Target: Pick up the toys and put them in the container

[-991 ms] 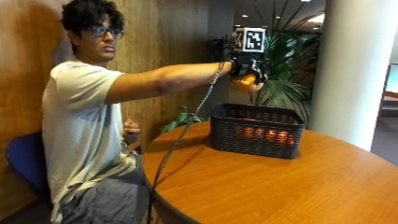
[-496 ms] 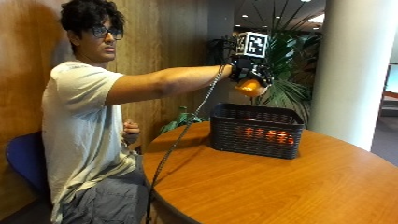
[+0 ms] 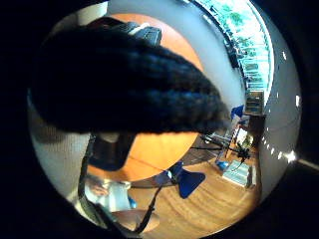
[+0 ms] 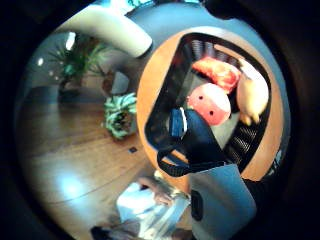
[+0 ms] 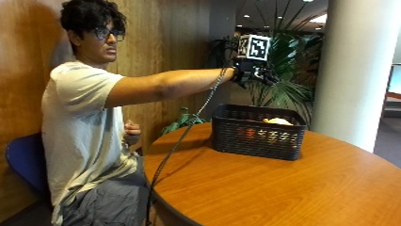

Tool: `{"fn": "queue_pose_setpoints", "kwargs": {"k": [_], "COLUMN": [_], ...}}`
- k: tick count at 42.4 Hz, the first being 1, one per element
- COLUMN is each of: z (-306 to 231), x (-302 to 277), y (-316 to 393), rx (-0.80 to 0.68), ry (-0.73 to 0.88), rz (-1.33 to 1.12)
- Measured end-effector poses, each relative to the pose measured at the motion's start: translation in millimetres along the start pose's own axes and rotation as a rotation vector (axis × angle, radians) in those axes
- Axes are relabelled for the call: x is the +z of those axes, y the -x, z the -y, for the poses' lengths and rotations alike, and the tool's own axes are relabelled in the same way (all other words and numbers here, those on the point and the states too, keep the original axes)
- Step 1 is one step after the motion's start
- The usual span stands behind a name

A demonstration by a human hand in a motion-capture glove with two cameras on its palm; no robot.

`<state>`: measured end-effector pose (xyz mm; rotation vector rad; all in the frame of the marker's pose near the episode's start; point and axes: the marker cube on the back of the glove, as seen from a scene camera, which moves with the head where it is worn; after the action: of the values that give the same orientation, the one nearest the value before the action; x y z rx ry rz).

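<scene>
Starting at the left: bare left hand (image 5: 132, 129) tucked by the chest, idle, out of play. Moving along the outstretched arm to the gloved right hand (image 5: 253, 75), up high, above the black basket (image 5: 257, 136). Fingers apparently spread and relaxed, nothing between them, though hard to be sure from the side. Down on the round wooden table (image 5: 282, 188), looking into the basket from the palm: red toy (image 4: 216, 71), pink round toy (image 4: 209, 103) beside it, tan toy (image 4: 252, 95) against the far wall, all three lying on the bottom. No toy visible out on the tabletop.

Judging by the rounded, padded shapes: probably plush, so light, soft, not fragile, no harm from a drop. Best taken around the fat middle of the body, fingers wrapping and sinking in a little.
</scene>
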<state>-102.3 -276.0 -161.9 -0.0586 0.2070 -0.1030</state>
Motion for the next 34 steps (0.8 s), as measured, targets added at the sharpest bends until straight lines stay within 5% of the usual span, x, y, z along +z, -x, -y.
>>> {"fn": "queue_pose_setpoints", "kwargs": {"k": [34], "z": [-68], "x": [35], "y": [-31], "rx": [0.030], "ry": [0.034], "rz": [0.070]}}
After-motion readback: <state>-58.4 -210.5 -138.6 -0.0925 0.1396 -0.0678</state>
